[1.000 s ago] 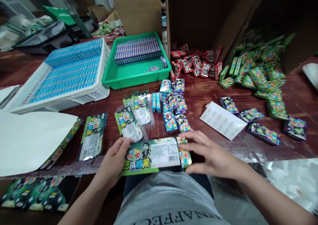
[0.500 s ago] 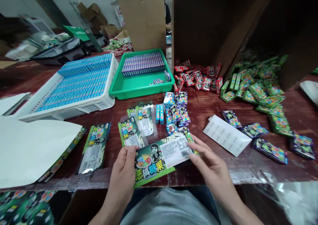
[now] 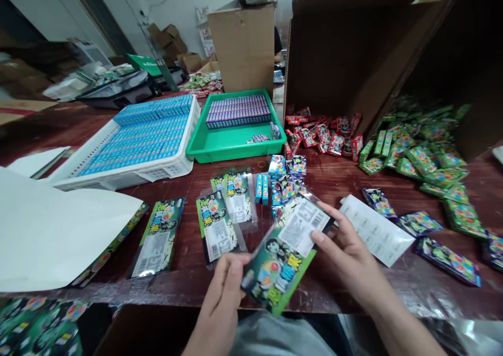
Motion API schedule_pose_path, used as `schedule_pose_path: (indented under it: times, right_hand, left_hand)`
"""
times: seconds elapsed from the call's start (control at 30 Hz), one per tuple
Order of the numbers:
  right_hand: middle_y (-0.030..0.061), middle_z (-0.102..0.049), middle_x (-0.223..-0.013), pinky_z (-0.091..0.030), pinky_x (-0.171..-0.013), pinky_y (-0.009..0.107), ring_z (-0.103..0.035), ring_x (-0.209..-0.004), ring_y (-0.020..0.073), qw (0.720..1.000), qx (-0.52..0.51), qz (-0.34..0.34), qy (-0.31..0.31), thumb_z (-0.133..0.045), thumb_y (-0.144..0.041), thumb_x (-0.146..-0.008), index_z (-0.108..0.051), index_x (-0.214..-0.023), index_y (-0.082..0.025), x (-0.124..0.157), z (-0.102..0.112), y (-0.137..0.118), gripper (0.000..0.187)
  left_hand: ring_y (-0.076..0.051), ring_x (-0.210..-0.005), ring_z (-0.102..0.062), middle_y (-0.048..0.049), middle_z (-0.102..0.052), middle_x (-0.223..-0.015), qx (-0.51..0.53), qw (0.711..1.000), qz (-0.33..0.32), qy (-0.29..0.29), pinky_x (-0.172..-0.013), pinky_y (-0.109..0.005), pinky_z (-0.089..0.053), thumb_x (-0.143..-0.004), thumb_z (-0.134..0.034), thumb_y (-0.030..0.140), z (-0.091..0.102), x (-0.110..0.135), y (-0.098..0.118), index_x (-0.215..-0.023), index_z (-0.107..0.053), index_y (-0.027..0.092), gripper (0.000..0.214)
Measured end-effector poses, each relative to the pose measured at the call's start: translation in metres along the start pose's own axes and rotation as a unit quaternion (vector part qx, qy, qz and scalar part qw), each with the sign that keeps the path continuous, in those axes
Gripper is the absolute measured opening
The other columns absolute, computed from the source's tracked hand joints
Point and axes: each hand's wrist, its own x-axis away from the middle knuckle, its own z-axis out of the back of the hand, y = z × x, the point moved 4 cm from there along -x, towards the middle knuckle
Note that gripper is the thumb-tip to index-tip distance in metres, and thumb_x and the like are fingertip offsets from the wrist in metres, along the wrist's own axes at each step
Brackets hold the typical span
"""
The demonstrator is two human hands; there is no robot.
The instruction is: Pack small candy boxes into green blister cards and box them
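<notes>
A green-and-black candy packet (image 3: 277,256) with a white barcode label is held tilted over the table's front edge. My left hand (image 3: 226,288) is closed, pinching its left edge between thumb and fingers. At the upper right edge my right hand (image 3: 346,246) grips it, thumb on the label and fingers partly hidden behind. Clear film shows along the packet's rim. Just left lie similar packets in clear sleeves (image 3: 217,225), partly overlapping. Beyond the held packet sits a cluster of small blue and purple candy boxes (image 3: 286,188), partly covered by it.
A white crate (image 3: 173,170) of blue boxes and a green tray (image 3: 236,154) of purple boxes stand behind. Red boxes (image 3: 336,143) and green boxes (image 3: 424,157) spill from cardboard cartons. A label sheet (image 3: 375,230) lies right, a large white sheet (image 3: 58,235) left.
The candy packet has turned from nearly level to a steep slant, its label end up and right. Both hands have shifted right in view; the camera view has tilted upward and turned left.
</notes>
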Motion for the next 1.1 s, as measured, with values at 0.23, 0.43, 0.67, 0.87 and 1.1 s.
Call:
schedule_pose_path:
  times: [0.23, 0.43, 0.67, 0.87, 1.1]
  right_hand:
    - [0.0074, -0.069, -0.121, -0.064, -0.087, 0.041, -0.073, -0.100, 0.0218, 0.997, 0.005, 0.024, -0.076, -0.068, -0.037, -0.094, -0.033, -0.145, -0.035, -0.001, -0.023, 0.003, 0.062]
    - [0.0088, -0.066, -0.132, -0.060, -0.098, 0.046, -0.065, -0.121, 0.0263, 0.997, 0.056, 0.030, 0.050, -0.070, -0.040, -0.092, -0.054, -0.137, -0.032, 0.004, -0.025, 0.025, 0.048]
    - [0.0036, -0.065, -0.136, -0.046, -0.114, 0.047, -0.058, -0.130, 0.0239, 0.992, 0.116, 0.047, -0.027, -0.062, -0.033, -0.099, -0.068, -0.124, -0.033, -0.008, -0.016, 0.007, 0.026]
    - [0.0010, -0.071, -0.126, -0.051, -0.106, 0.039, -0.066, -0.118, 0.0181, 0.990, 0.119, 0.081, -0.008, -0.063, -0.026, -0.099, -0.061, -0.137, -0.039, -0.014, -0.010, -0.008, 0.040]
    - [0.0030, -0.073, -0.112, -0.053, -0.093, 0.032, -0.069, -0.106, 0.0177, 0.996, 0.083, -0.003, -0.032, -0.074, -0.035, -0.091, -0.074, -0.079, -0.024, -0.024, -0.004, -0.022, 0.017]
  left_hand:
    - [-0.024, -0.116, -0.065, -0.0070, -0.063, -0.136, 0.054, 0.983, -0.096, -0.148, -0.096, -0.038, -0.055, -0.095, -0.067, 0.034, -0.021, -0.037, 0.032, -0.134, -0.042, 0.034, 0.047]
    - [-0.023, -0.118, -0.064, -0.0070, -0.060, -0.140, 0.004, 0.976, -0.072, -0.204, -0.098, -0.036, -0.053, -0.096, -0.065, 0.034, -0.019, -0.049, 0.021, -0.136, -0.048, 0.034, 0.042]
    - [-0.023, -0.123, -0.060, -0.0049, -0.067, -0.128, -0.089, 0.980, -0.131, -0.123, -0.106, -0.037, -0.047, -0.099, -0.059, 0.037, -0.015, -0.070, 0.029, -0.106, -0.068, 0.026, 0.016]
    - [-0.021, -0.107, -0.067, -0.0028, -0.073, -0.112, -0.093, 0.981, -0.091, -0.142, -0.094, -0.033, -0.054, -0.092, -0.067, 0.039, -0.022, -0.082, 0.041, -0.105, -0.072, 0.028, 0.017]
    - [-0.020, -0.096, -0.069, -0.0029, -0.075, -0.100, -0.122, 0.972, -0.064, -0.192, -0.087, -0.032, -0.055, -0.086, -0.074, 0.038, -0.034, -0.093, 0.057, -0.088, -0.072, 0.024, 0.014]
